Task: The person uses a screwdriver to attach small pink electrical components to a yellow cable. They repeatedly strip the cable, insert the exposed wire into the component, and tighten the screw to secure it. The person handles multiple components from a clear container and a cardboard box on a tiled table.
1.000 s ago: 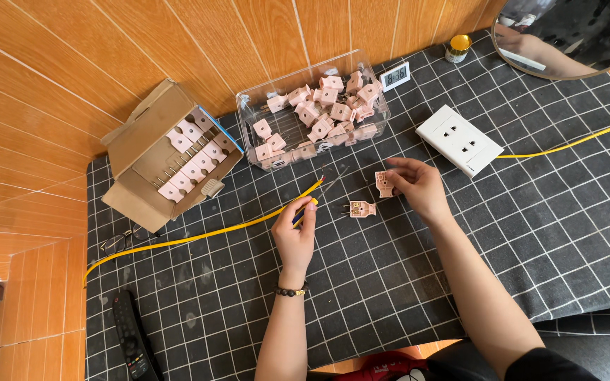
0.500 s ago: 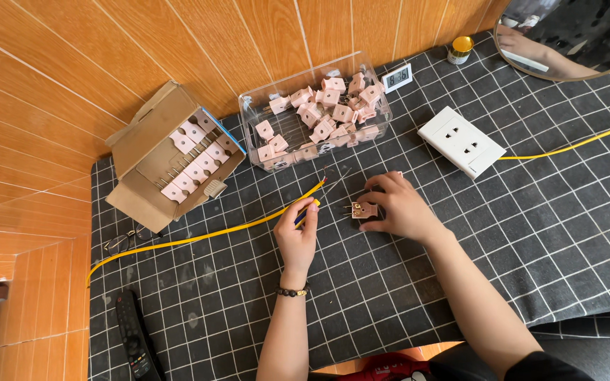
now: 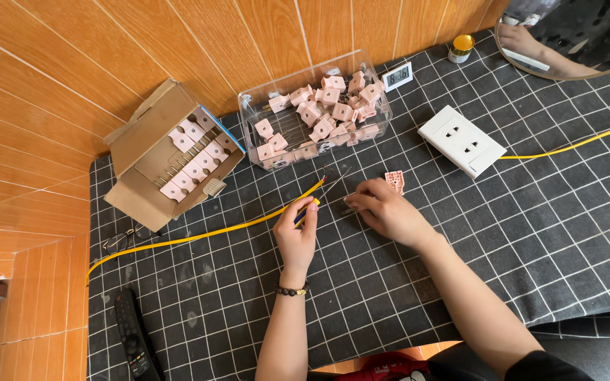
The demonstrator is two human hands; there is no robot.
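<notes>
My left hand (image 3: 296, 236) is closed on a small screwdriver (image 3: 308, 209) with a yellow and blue handle; its thin shaft points up and right. It lies right beside the stripped end of a yellow cable (image 3: 199, 234) that comes in from the left. My right hand (image 3: 390, 212) sits just right of the screwdriver tip, fingers curled over a small pink socket part that is mostly hidden. A second pink socket part (image 3: 395, 180) lies loose on the black checked mat (image 3: 531, 233) just above that hand.
Behind the hands stands a clear plastic box (image 3: 248, 99) of pink parts, and a cardboard box (image 3: 142, 130) with more at the left. A white socket plate (image 3: 462, 140), another yellow cable (image 3: 573, 144), a small clock (image 3: 397, 74), glasses (image 3: 125, 238) and a remote (image 3: 132, 339) also lie about.
My right hand has moved left, away from the upper pink part, and closed over the lower one near the screwdriver tip. My left hand has barely moved.
</notes>
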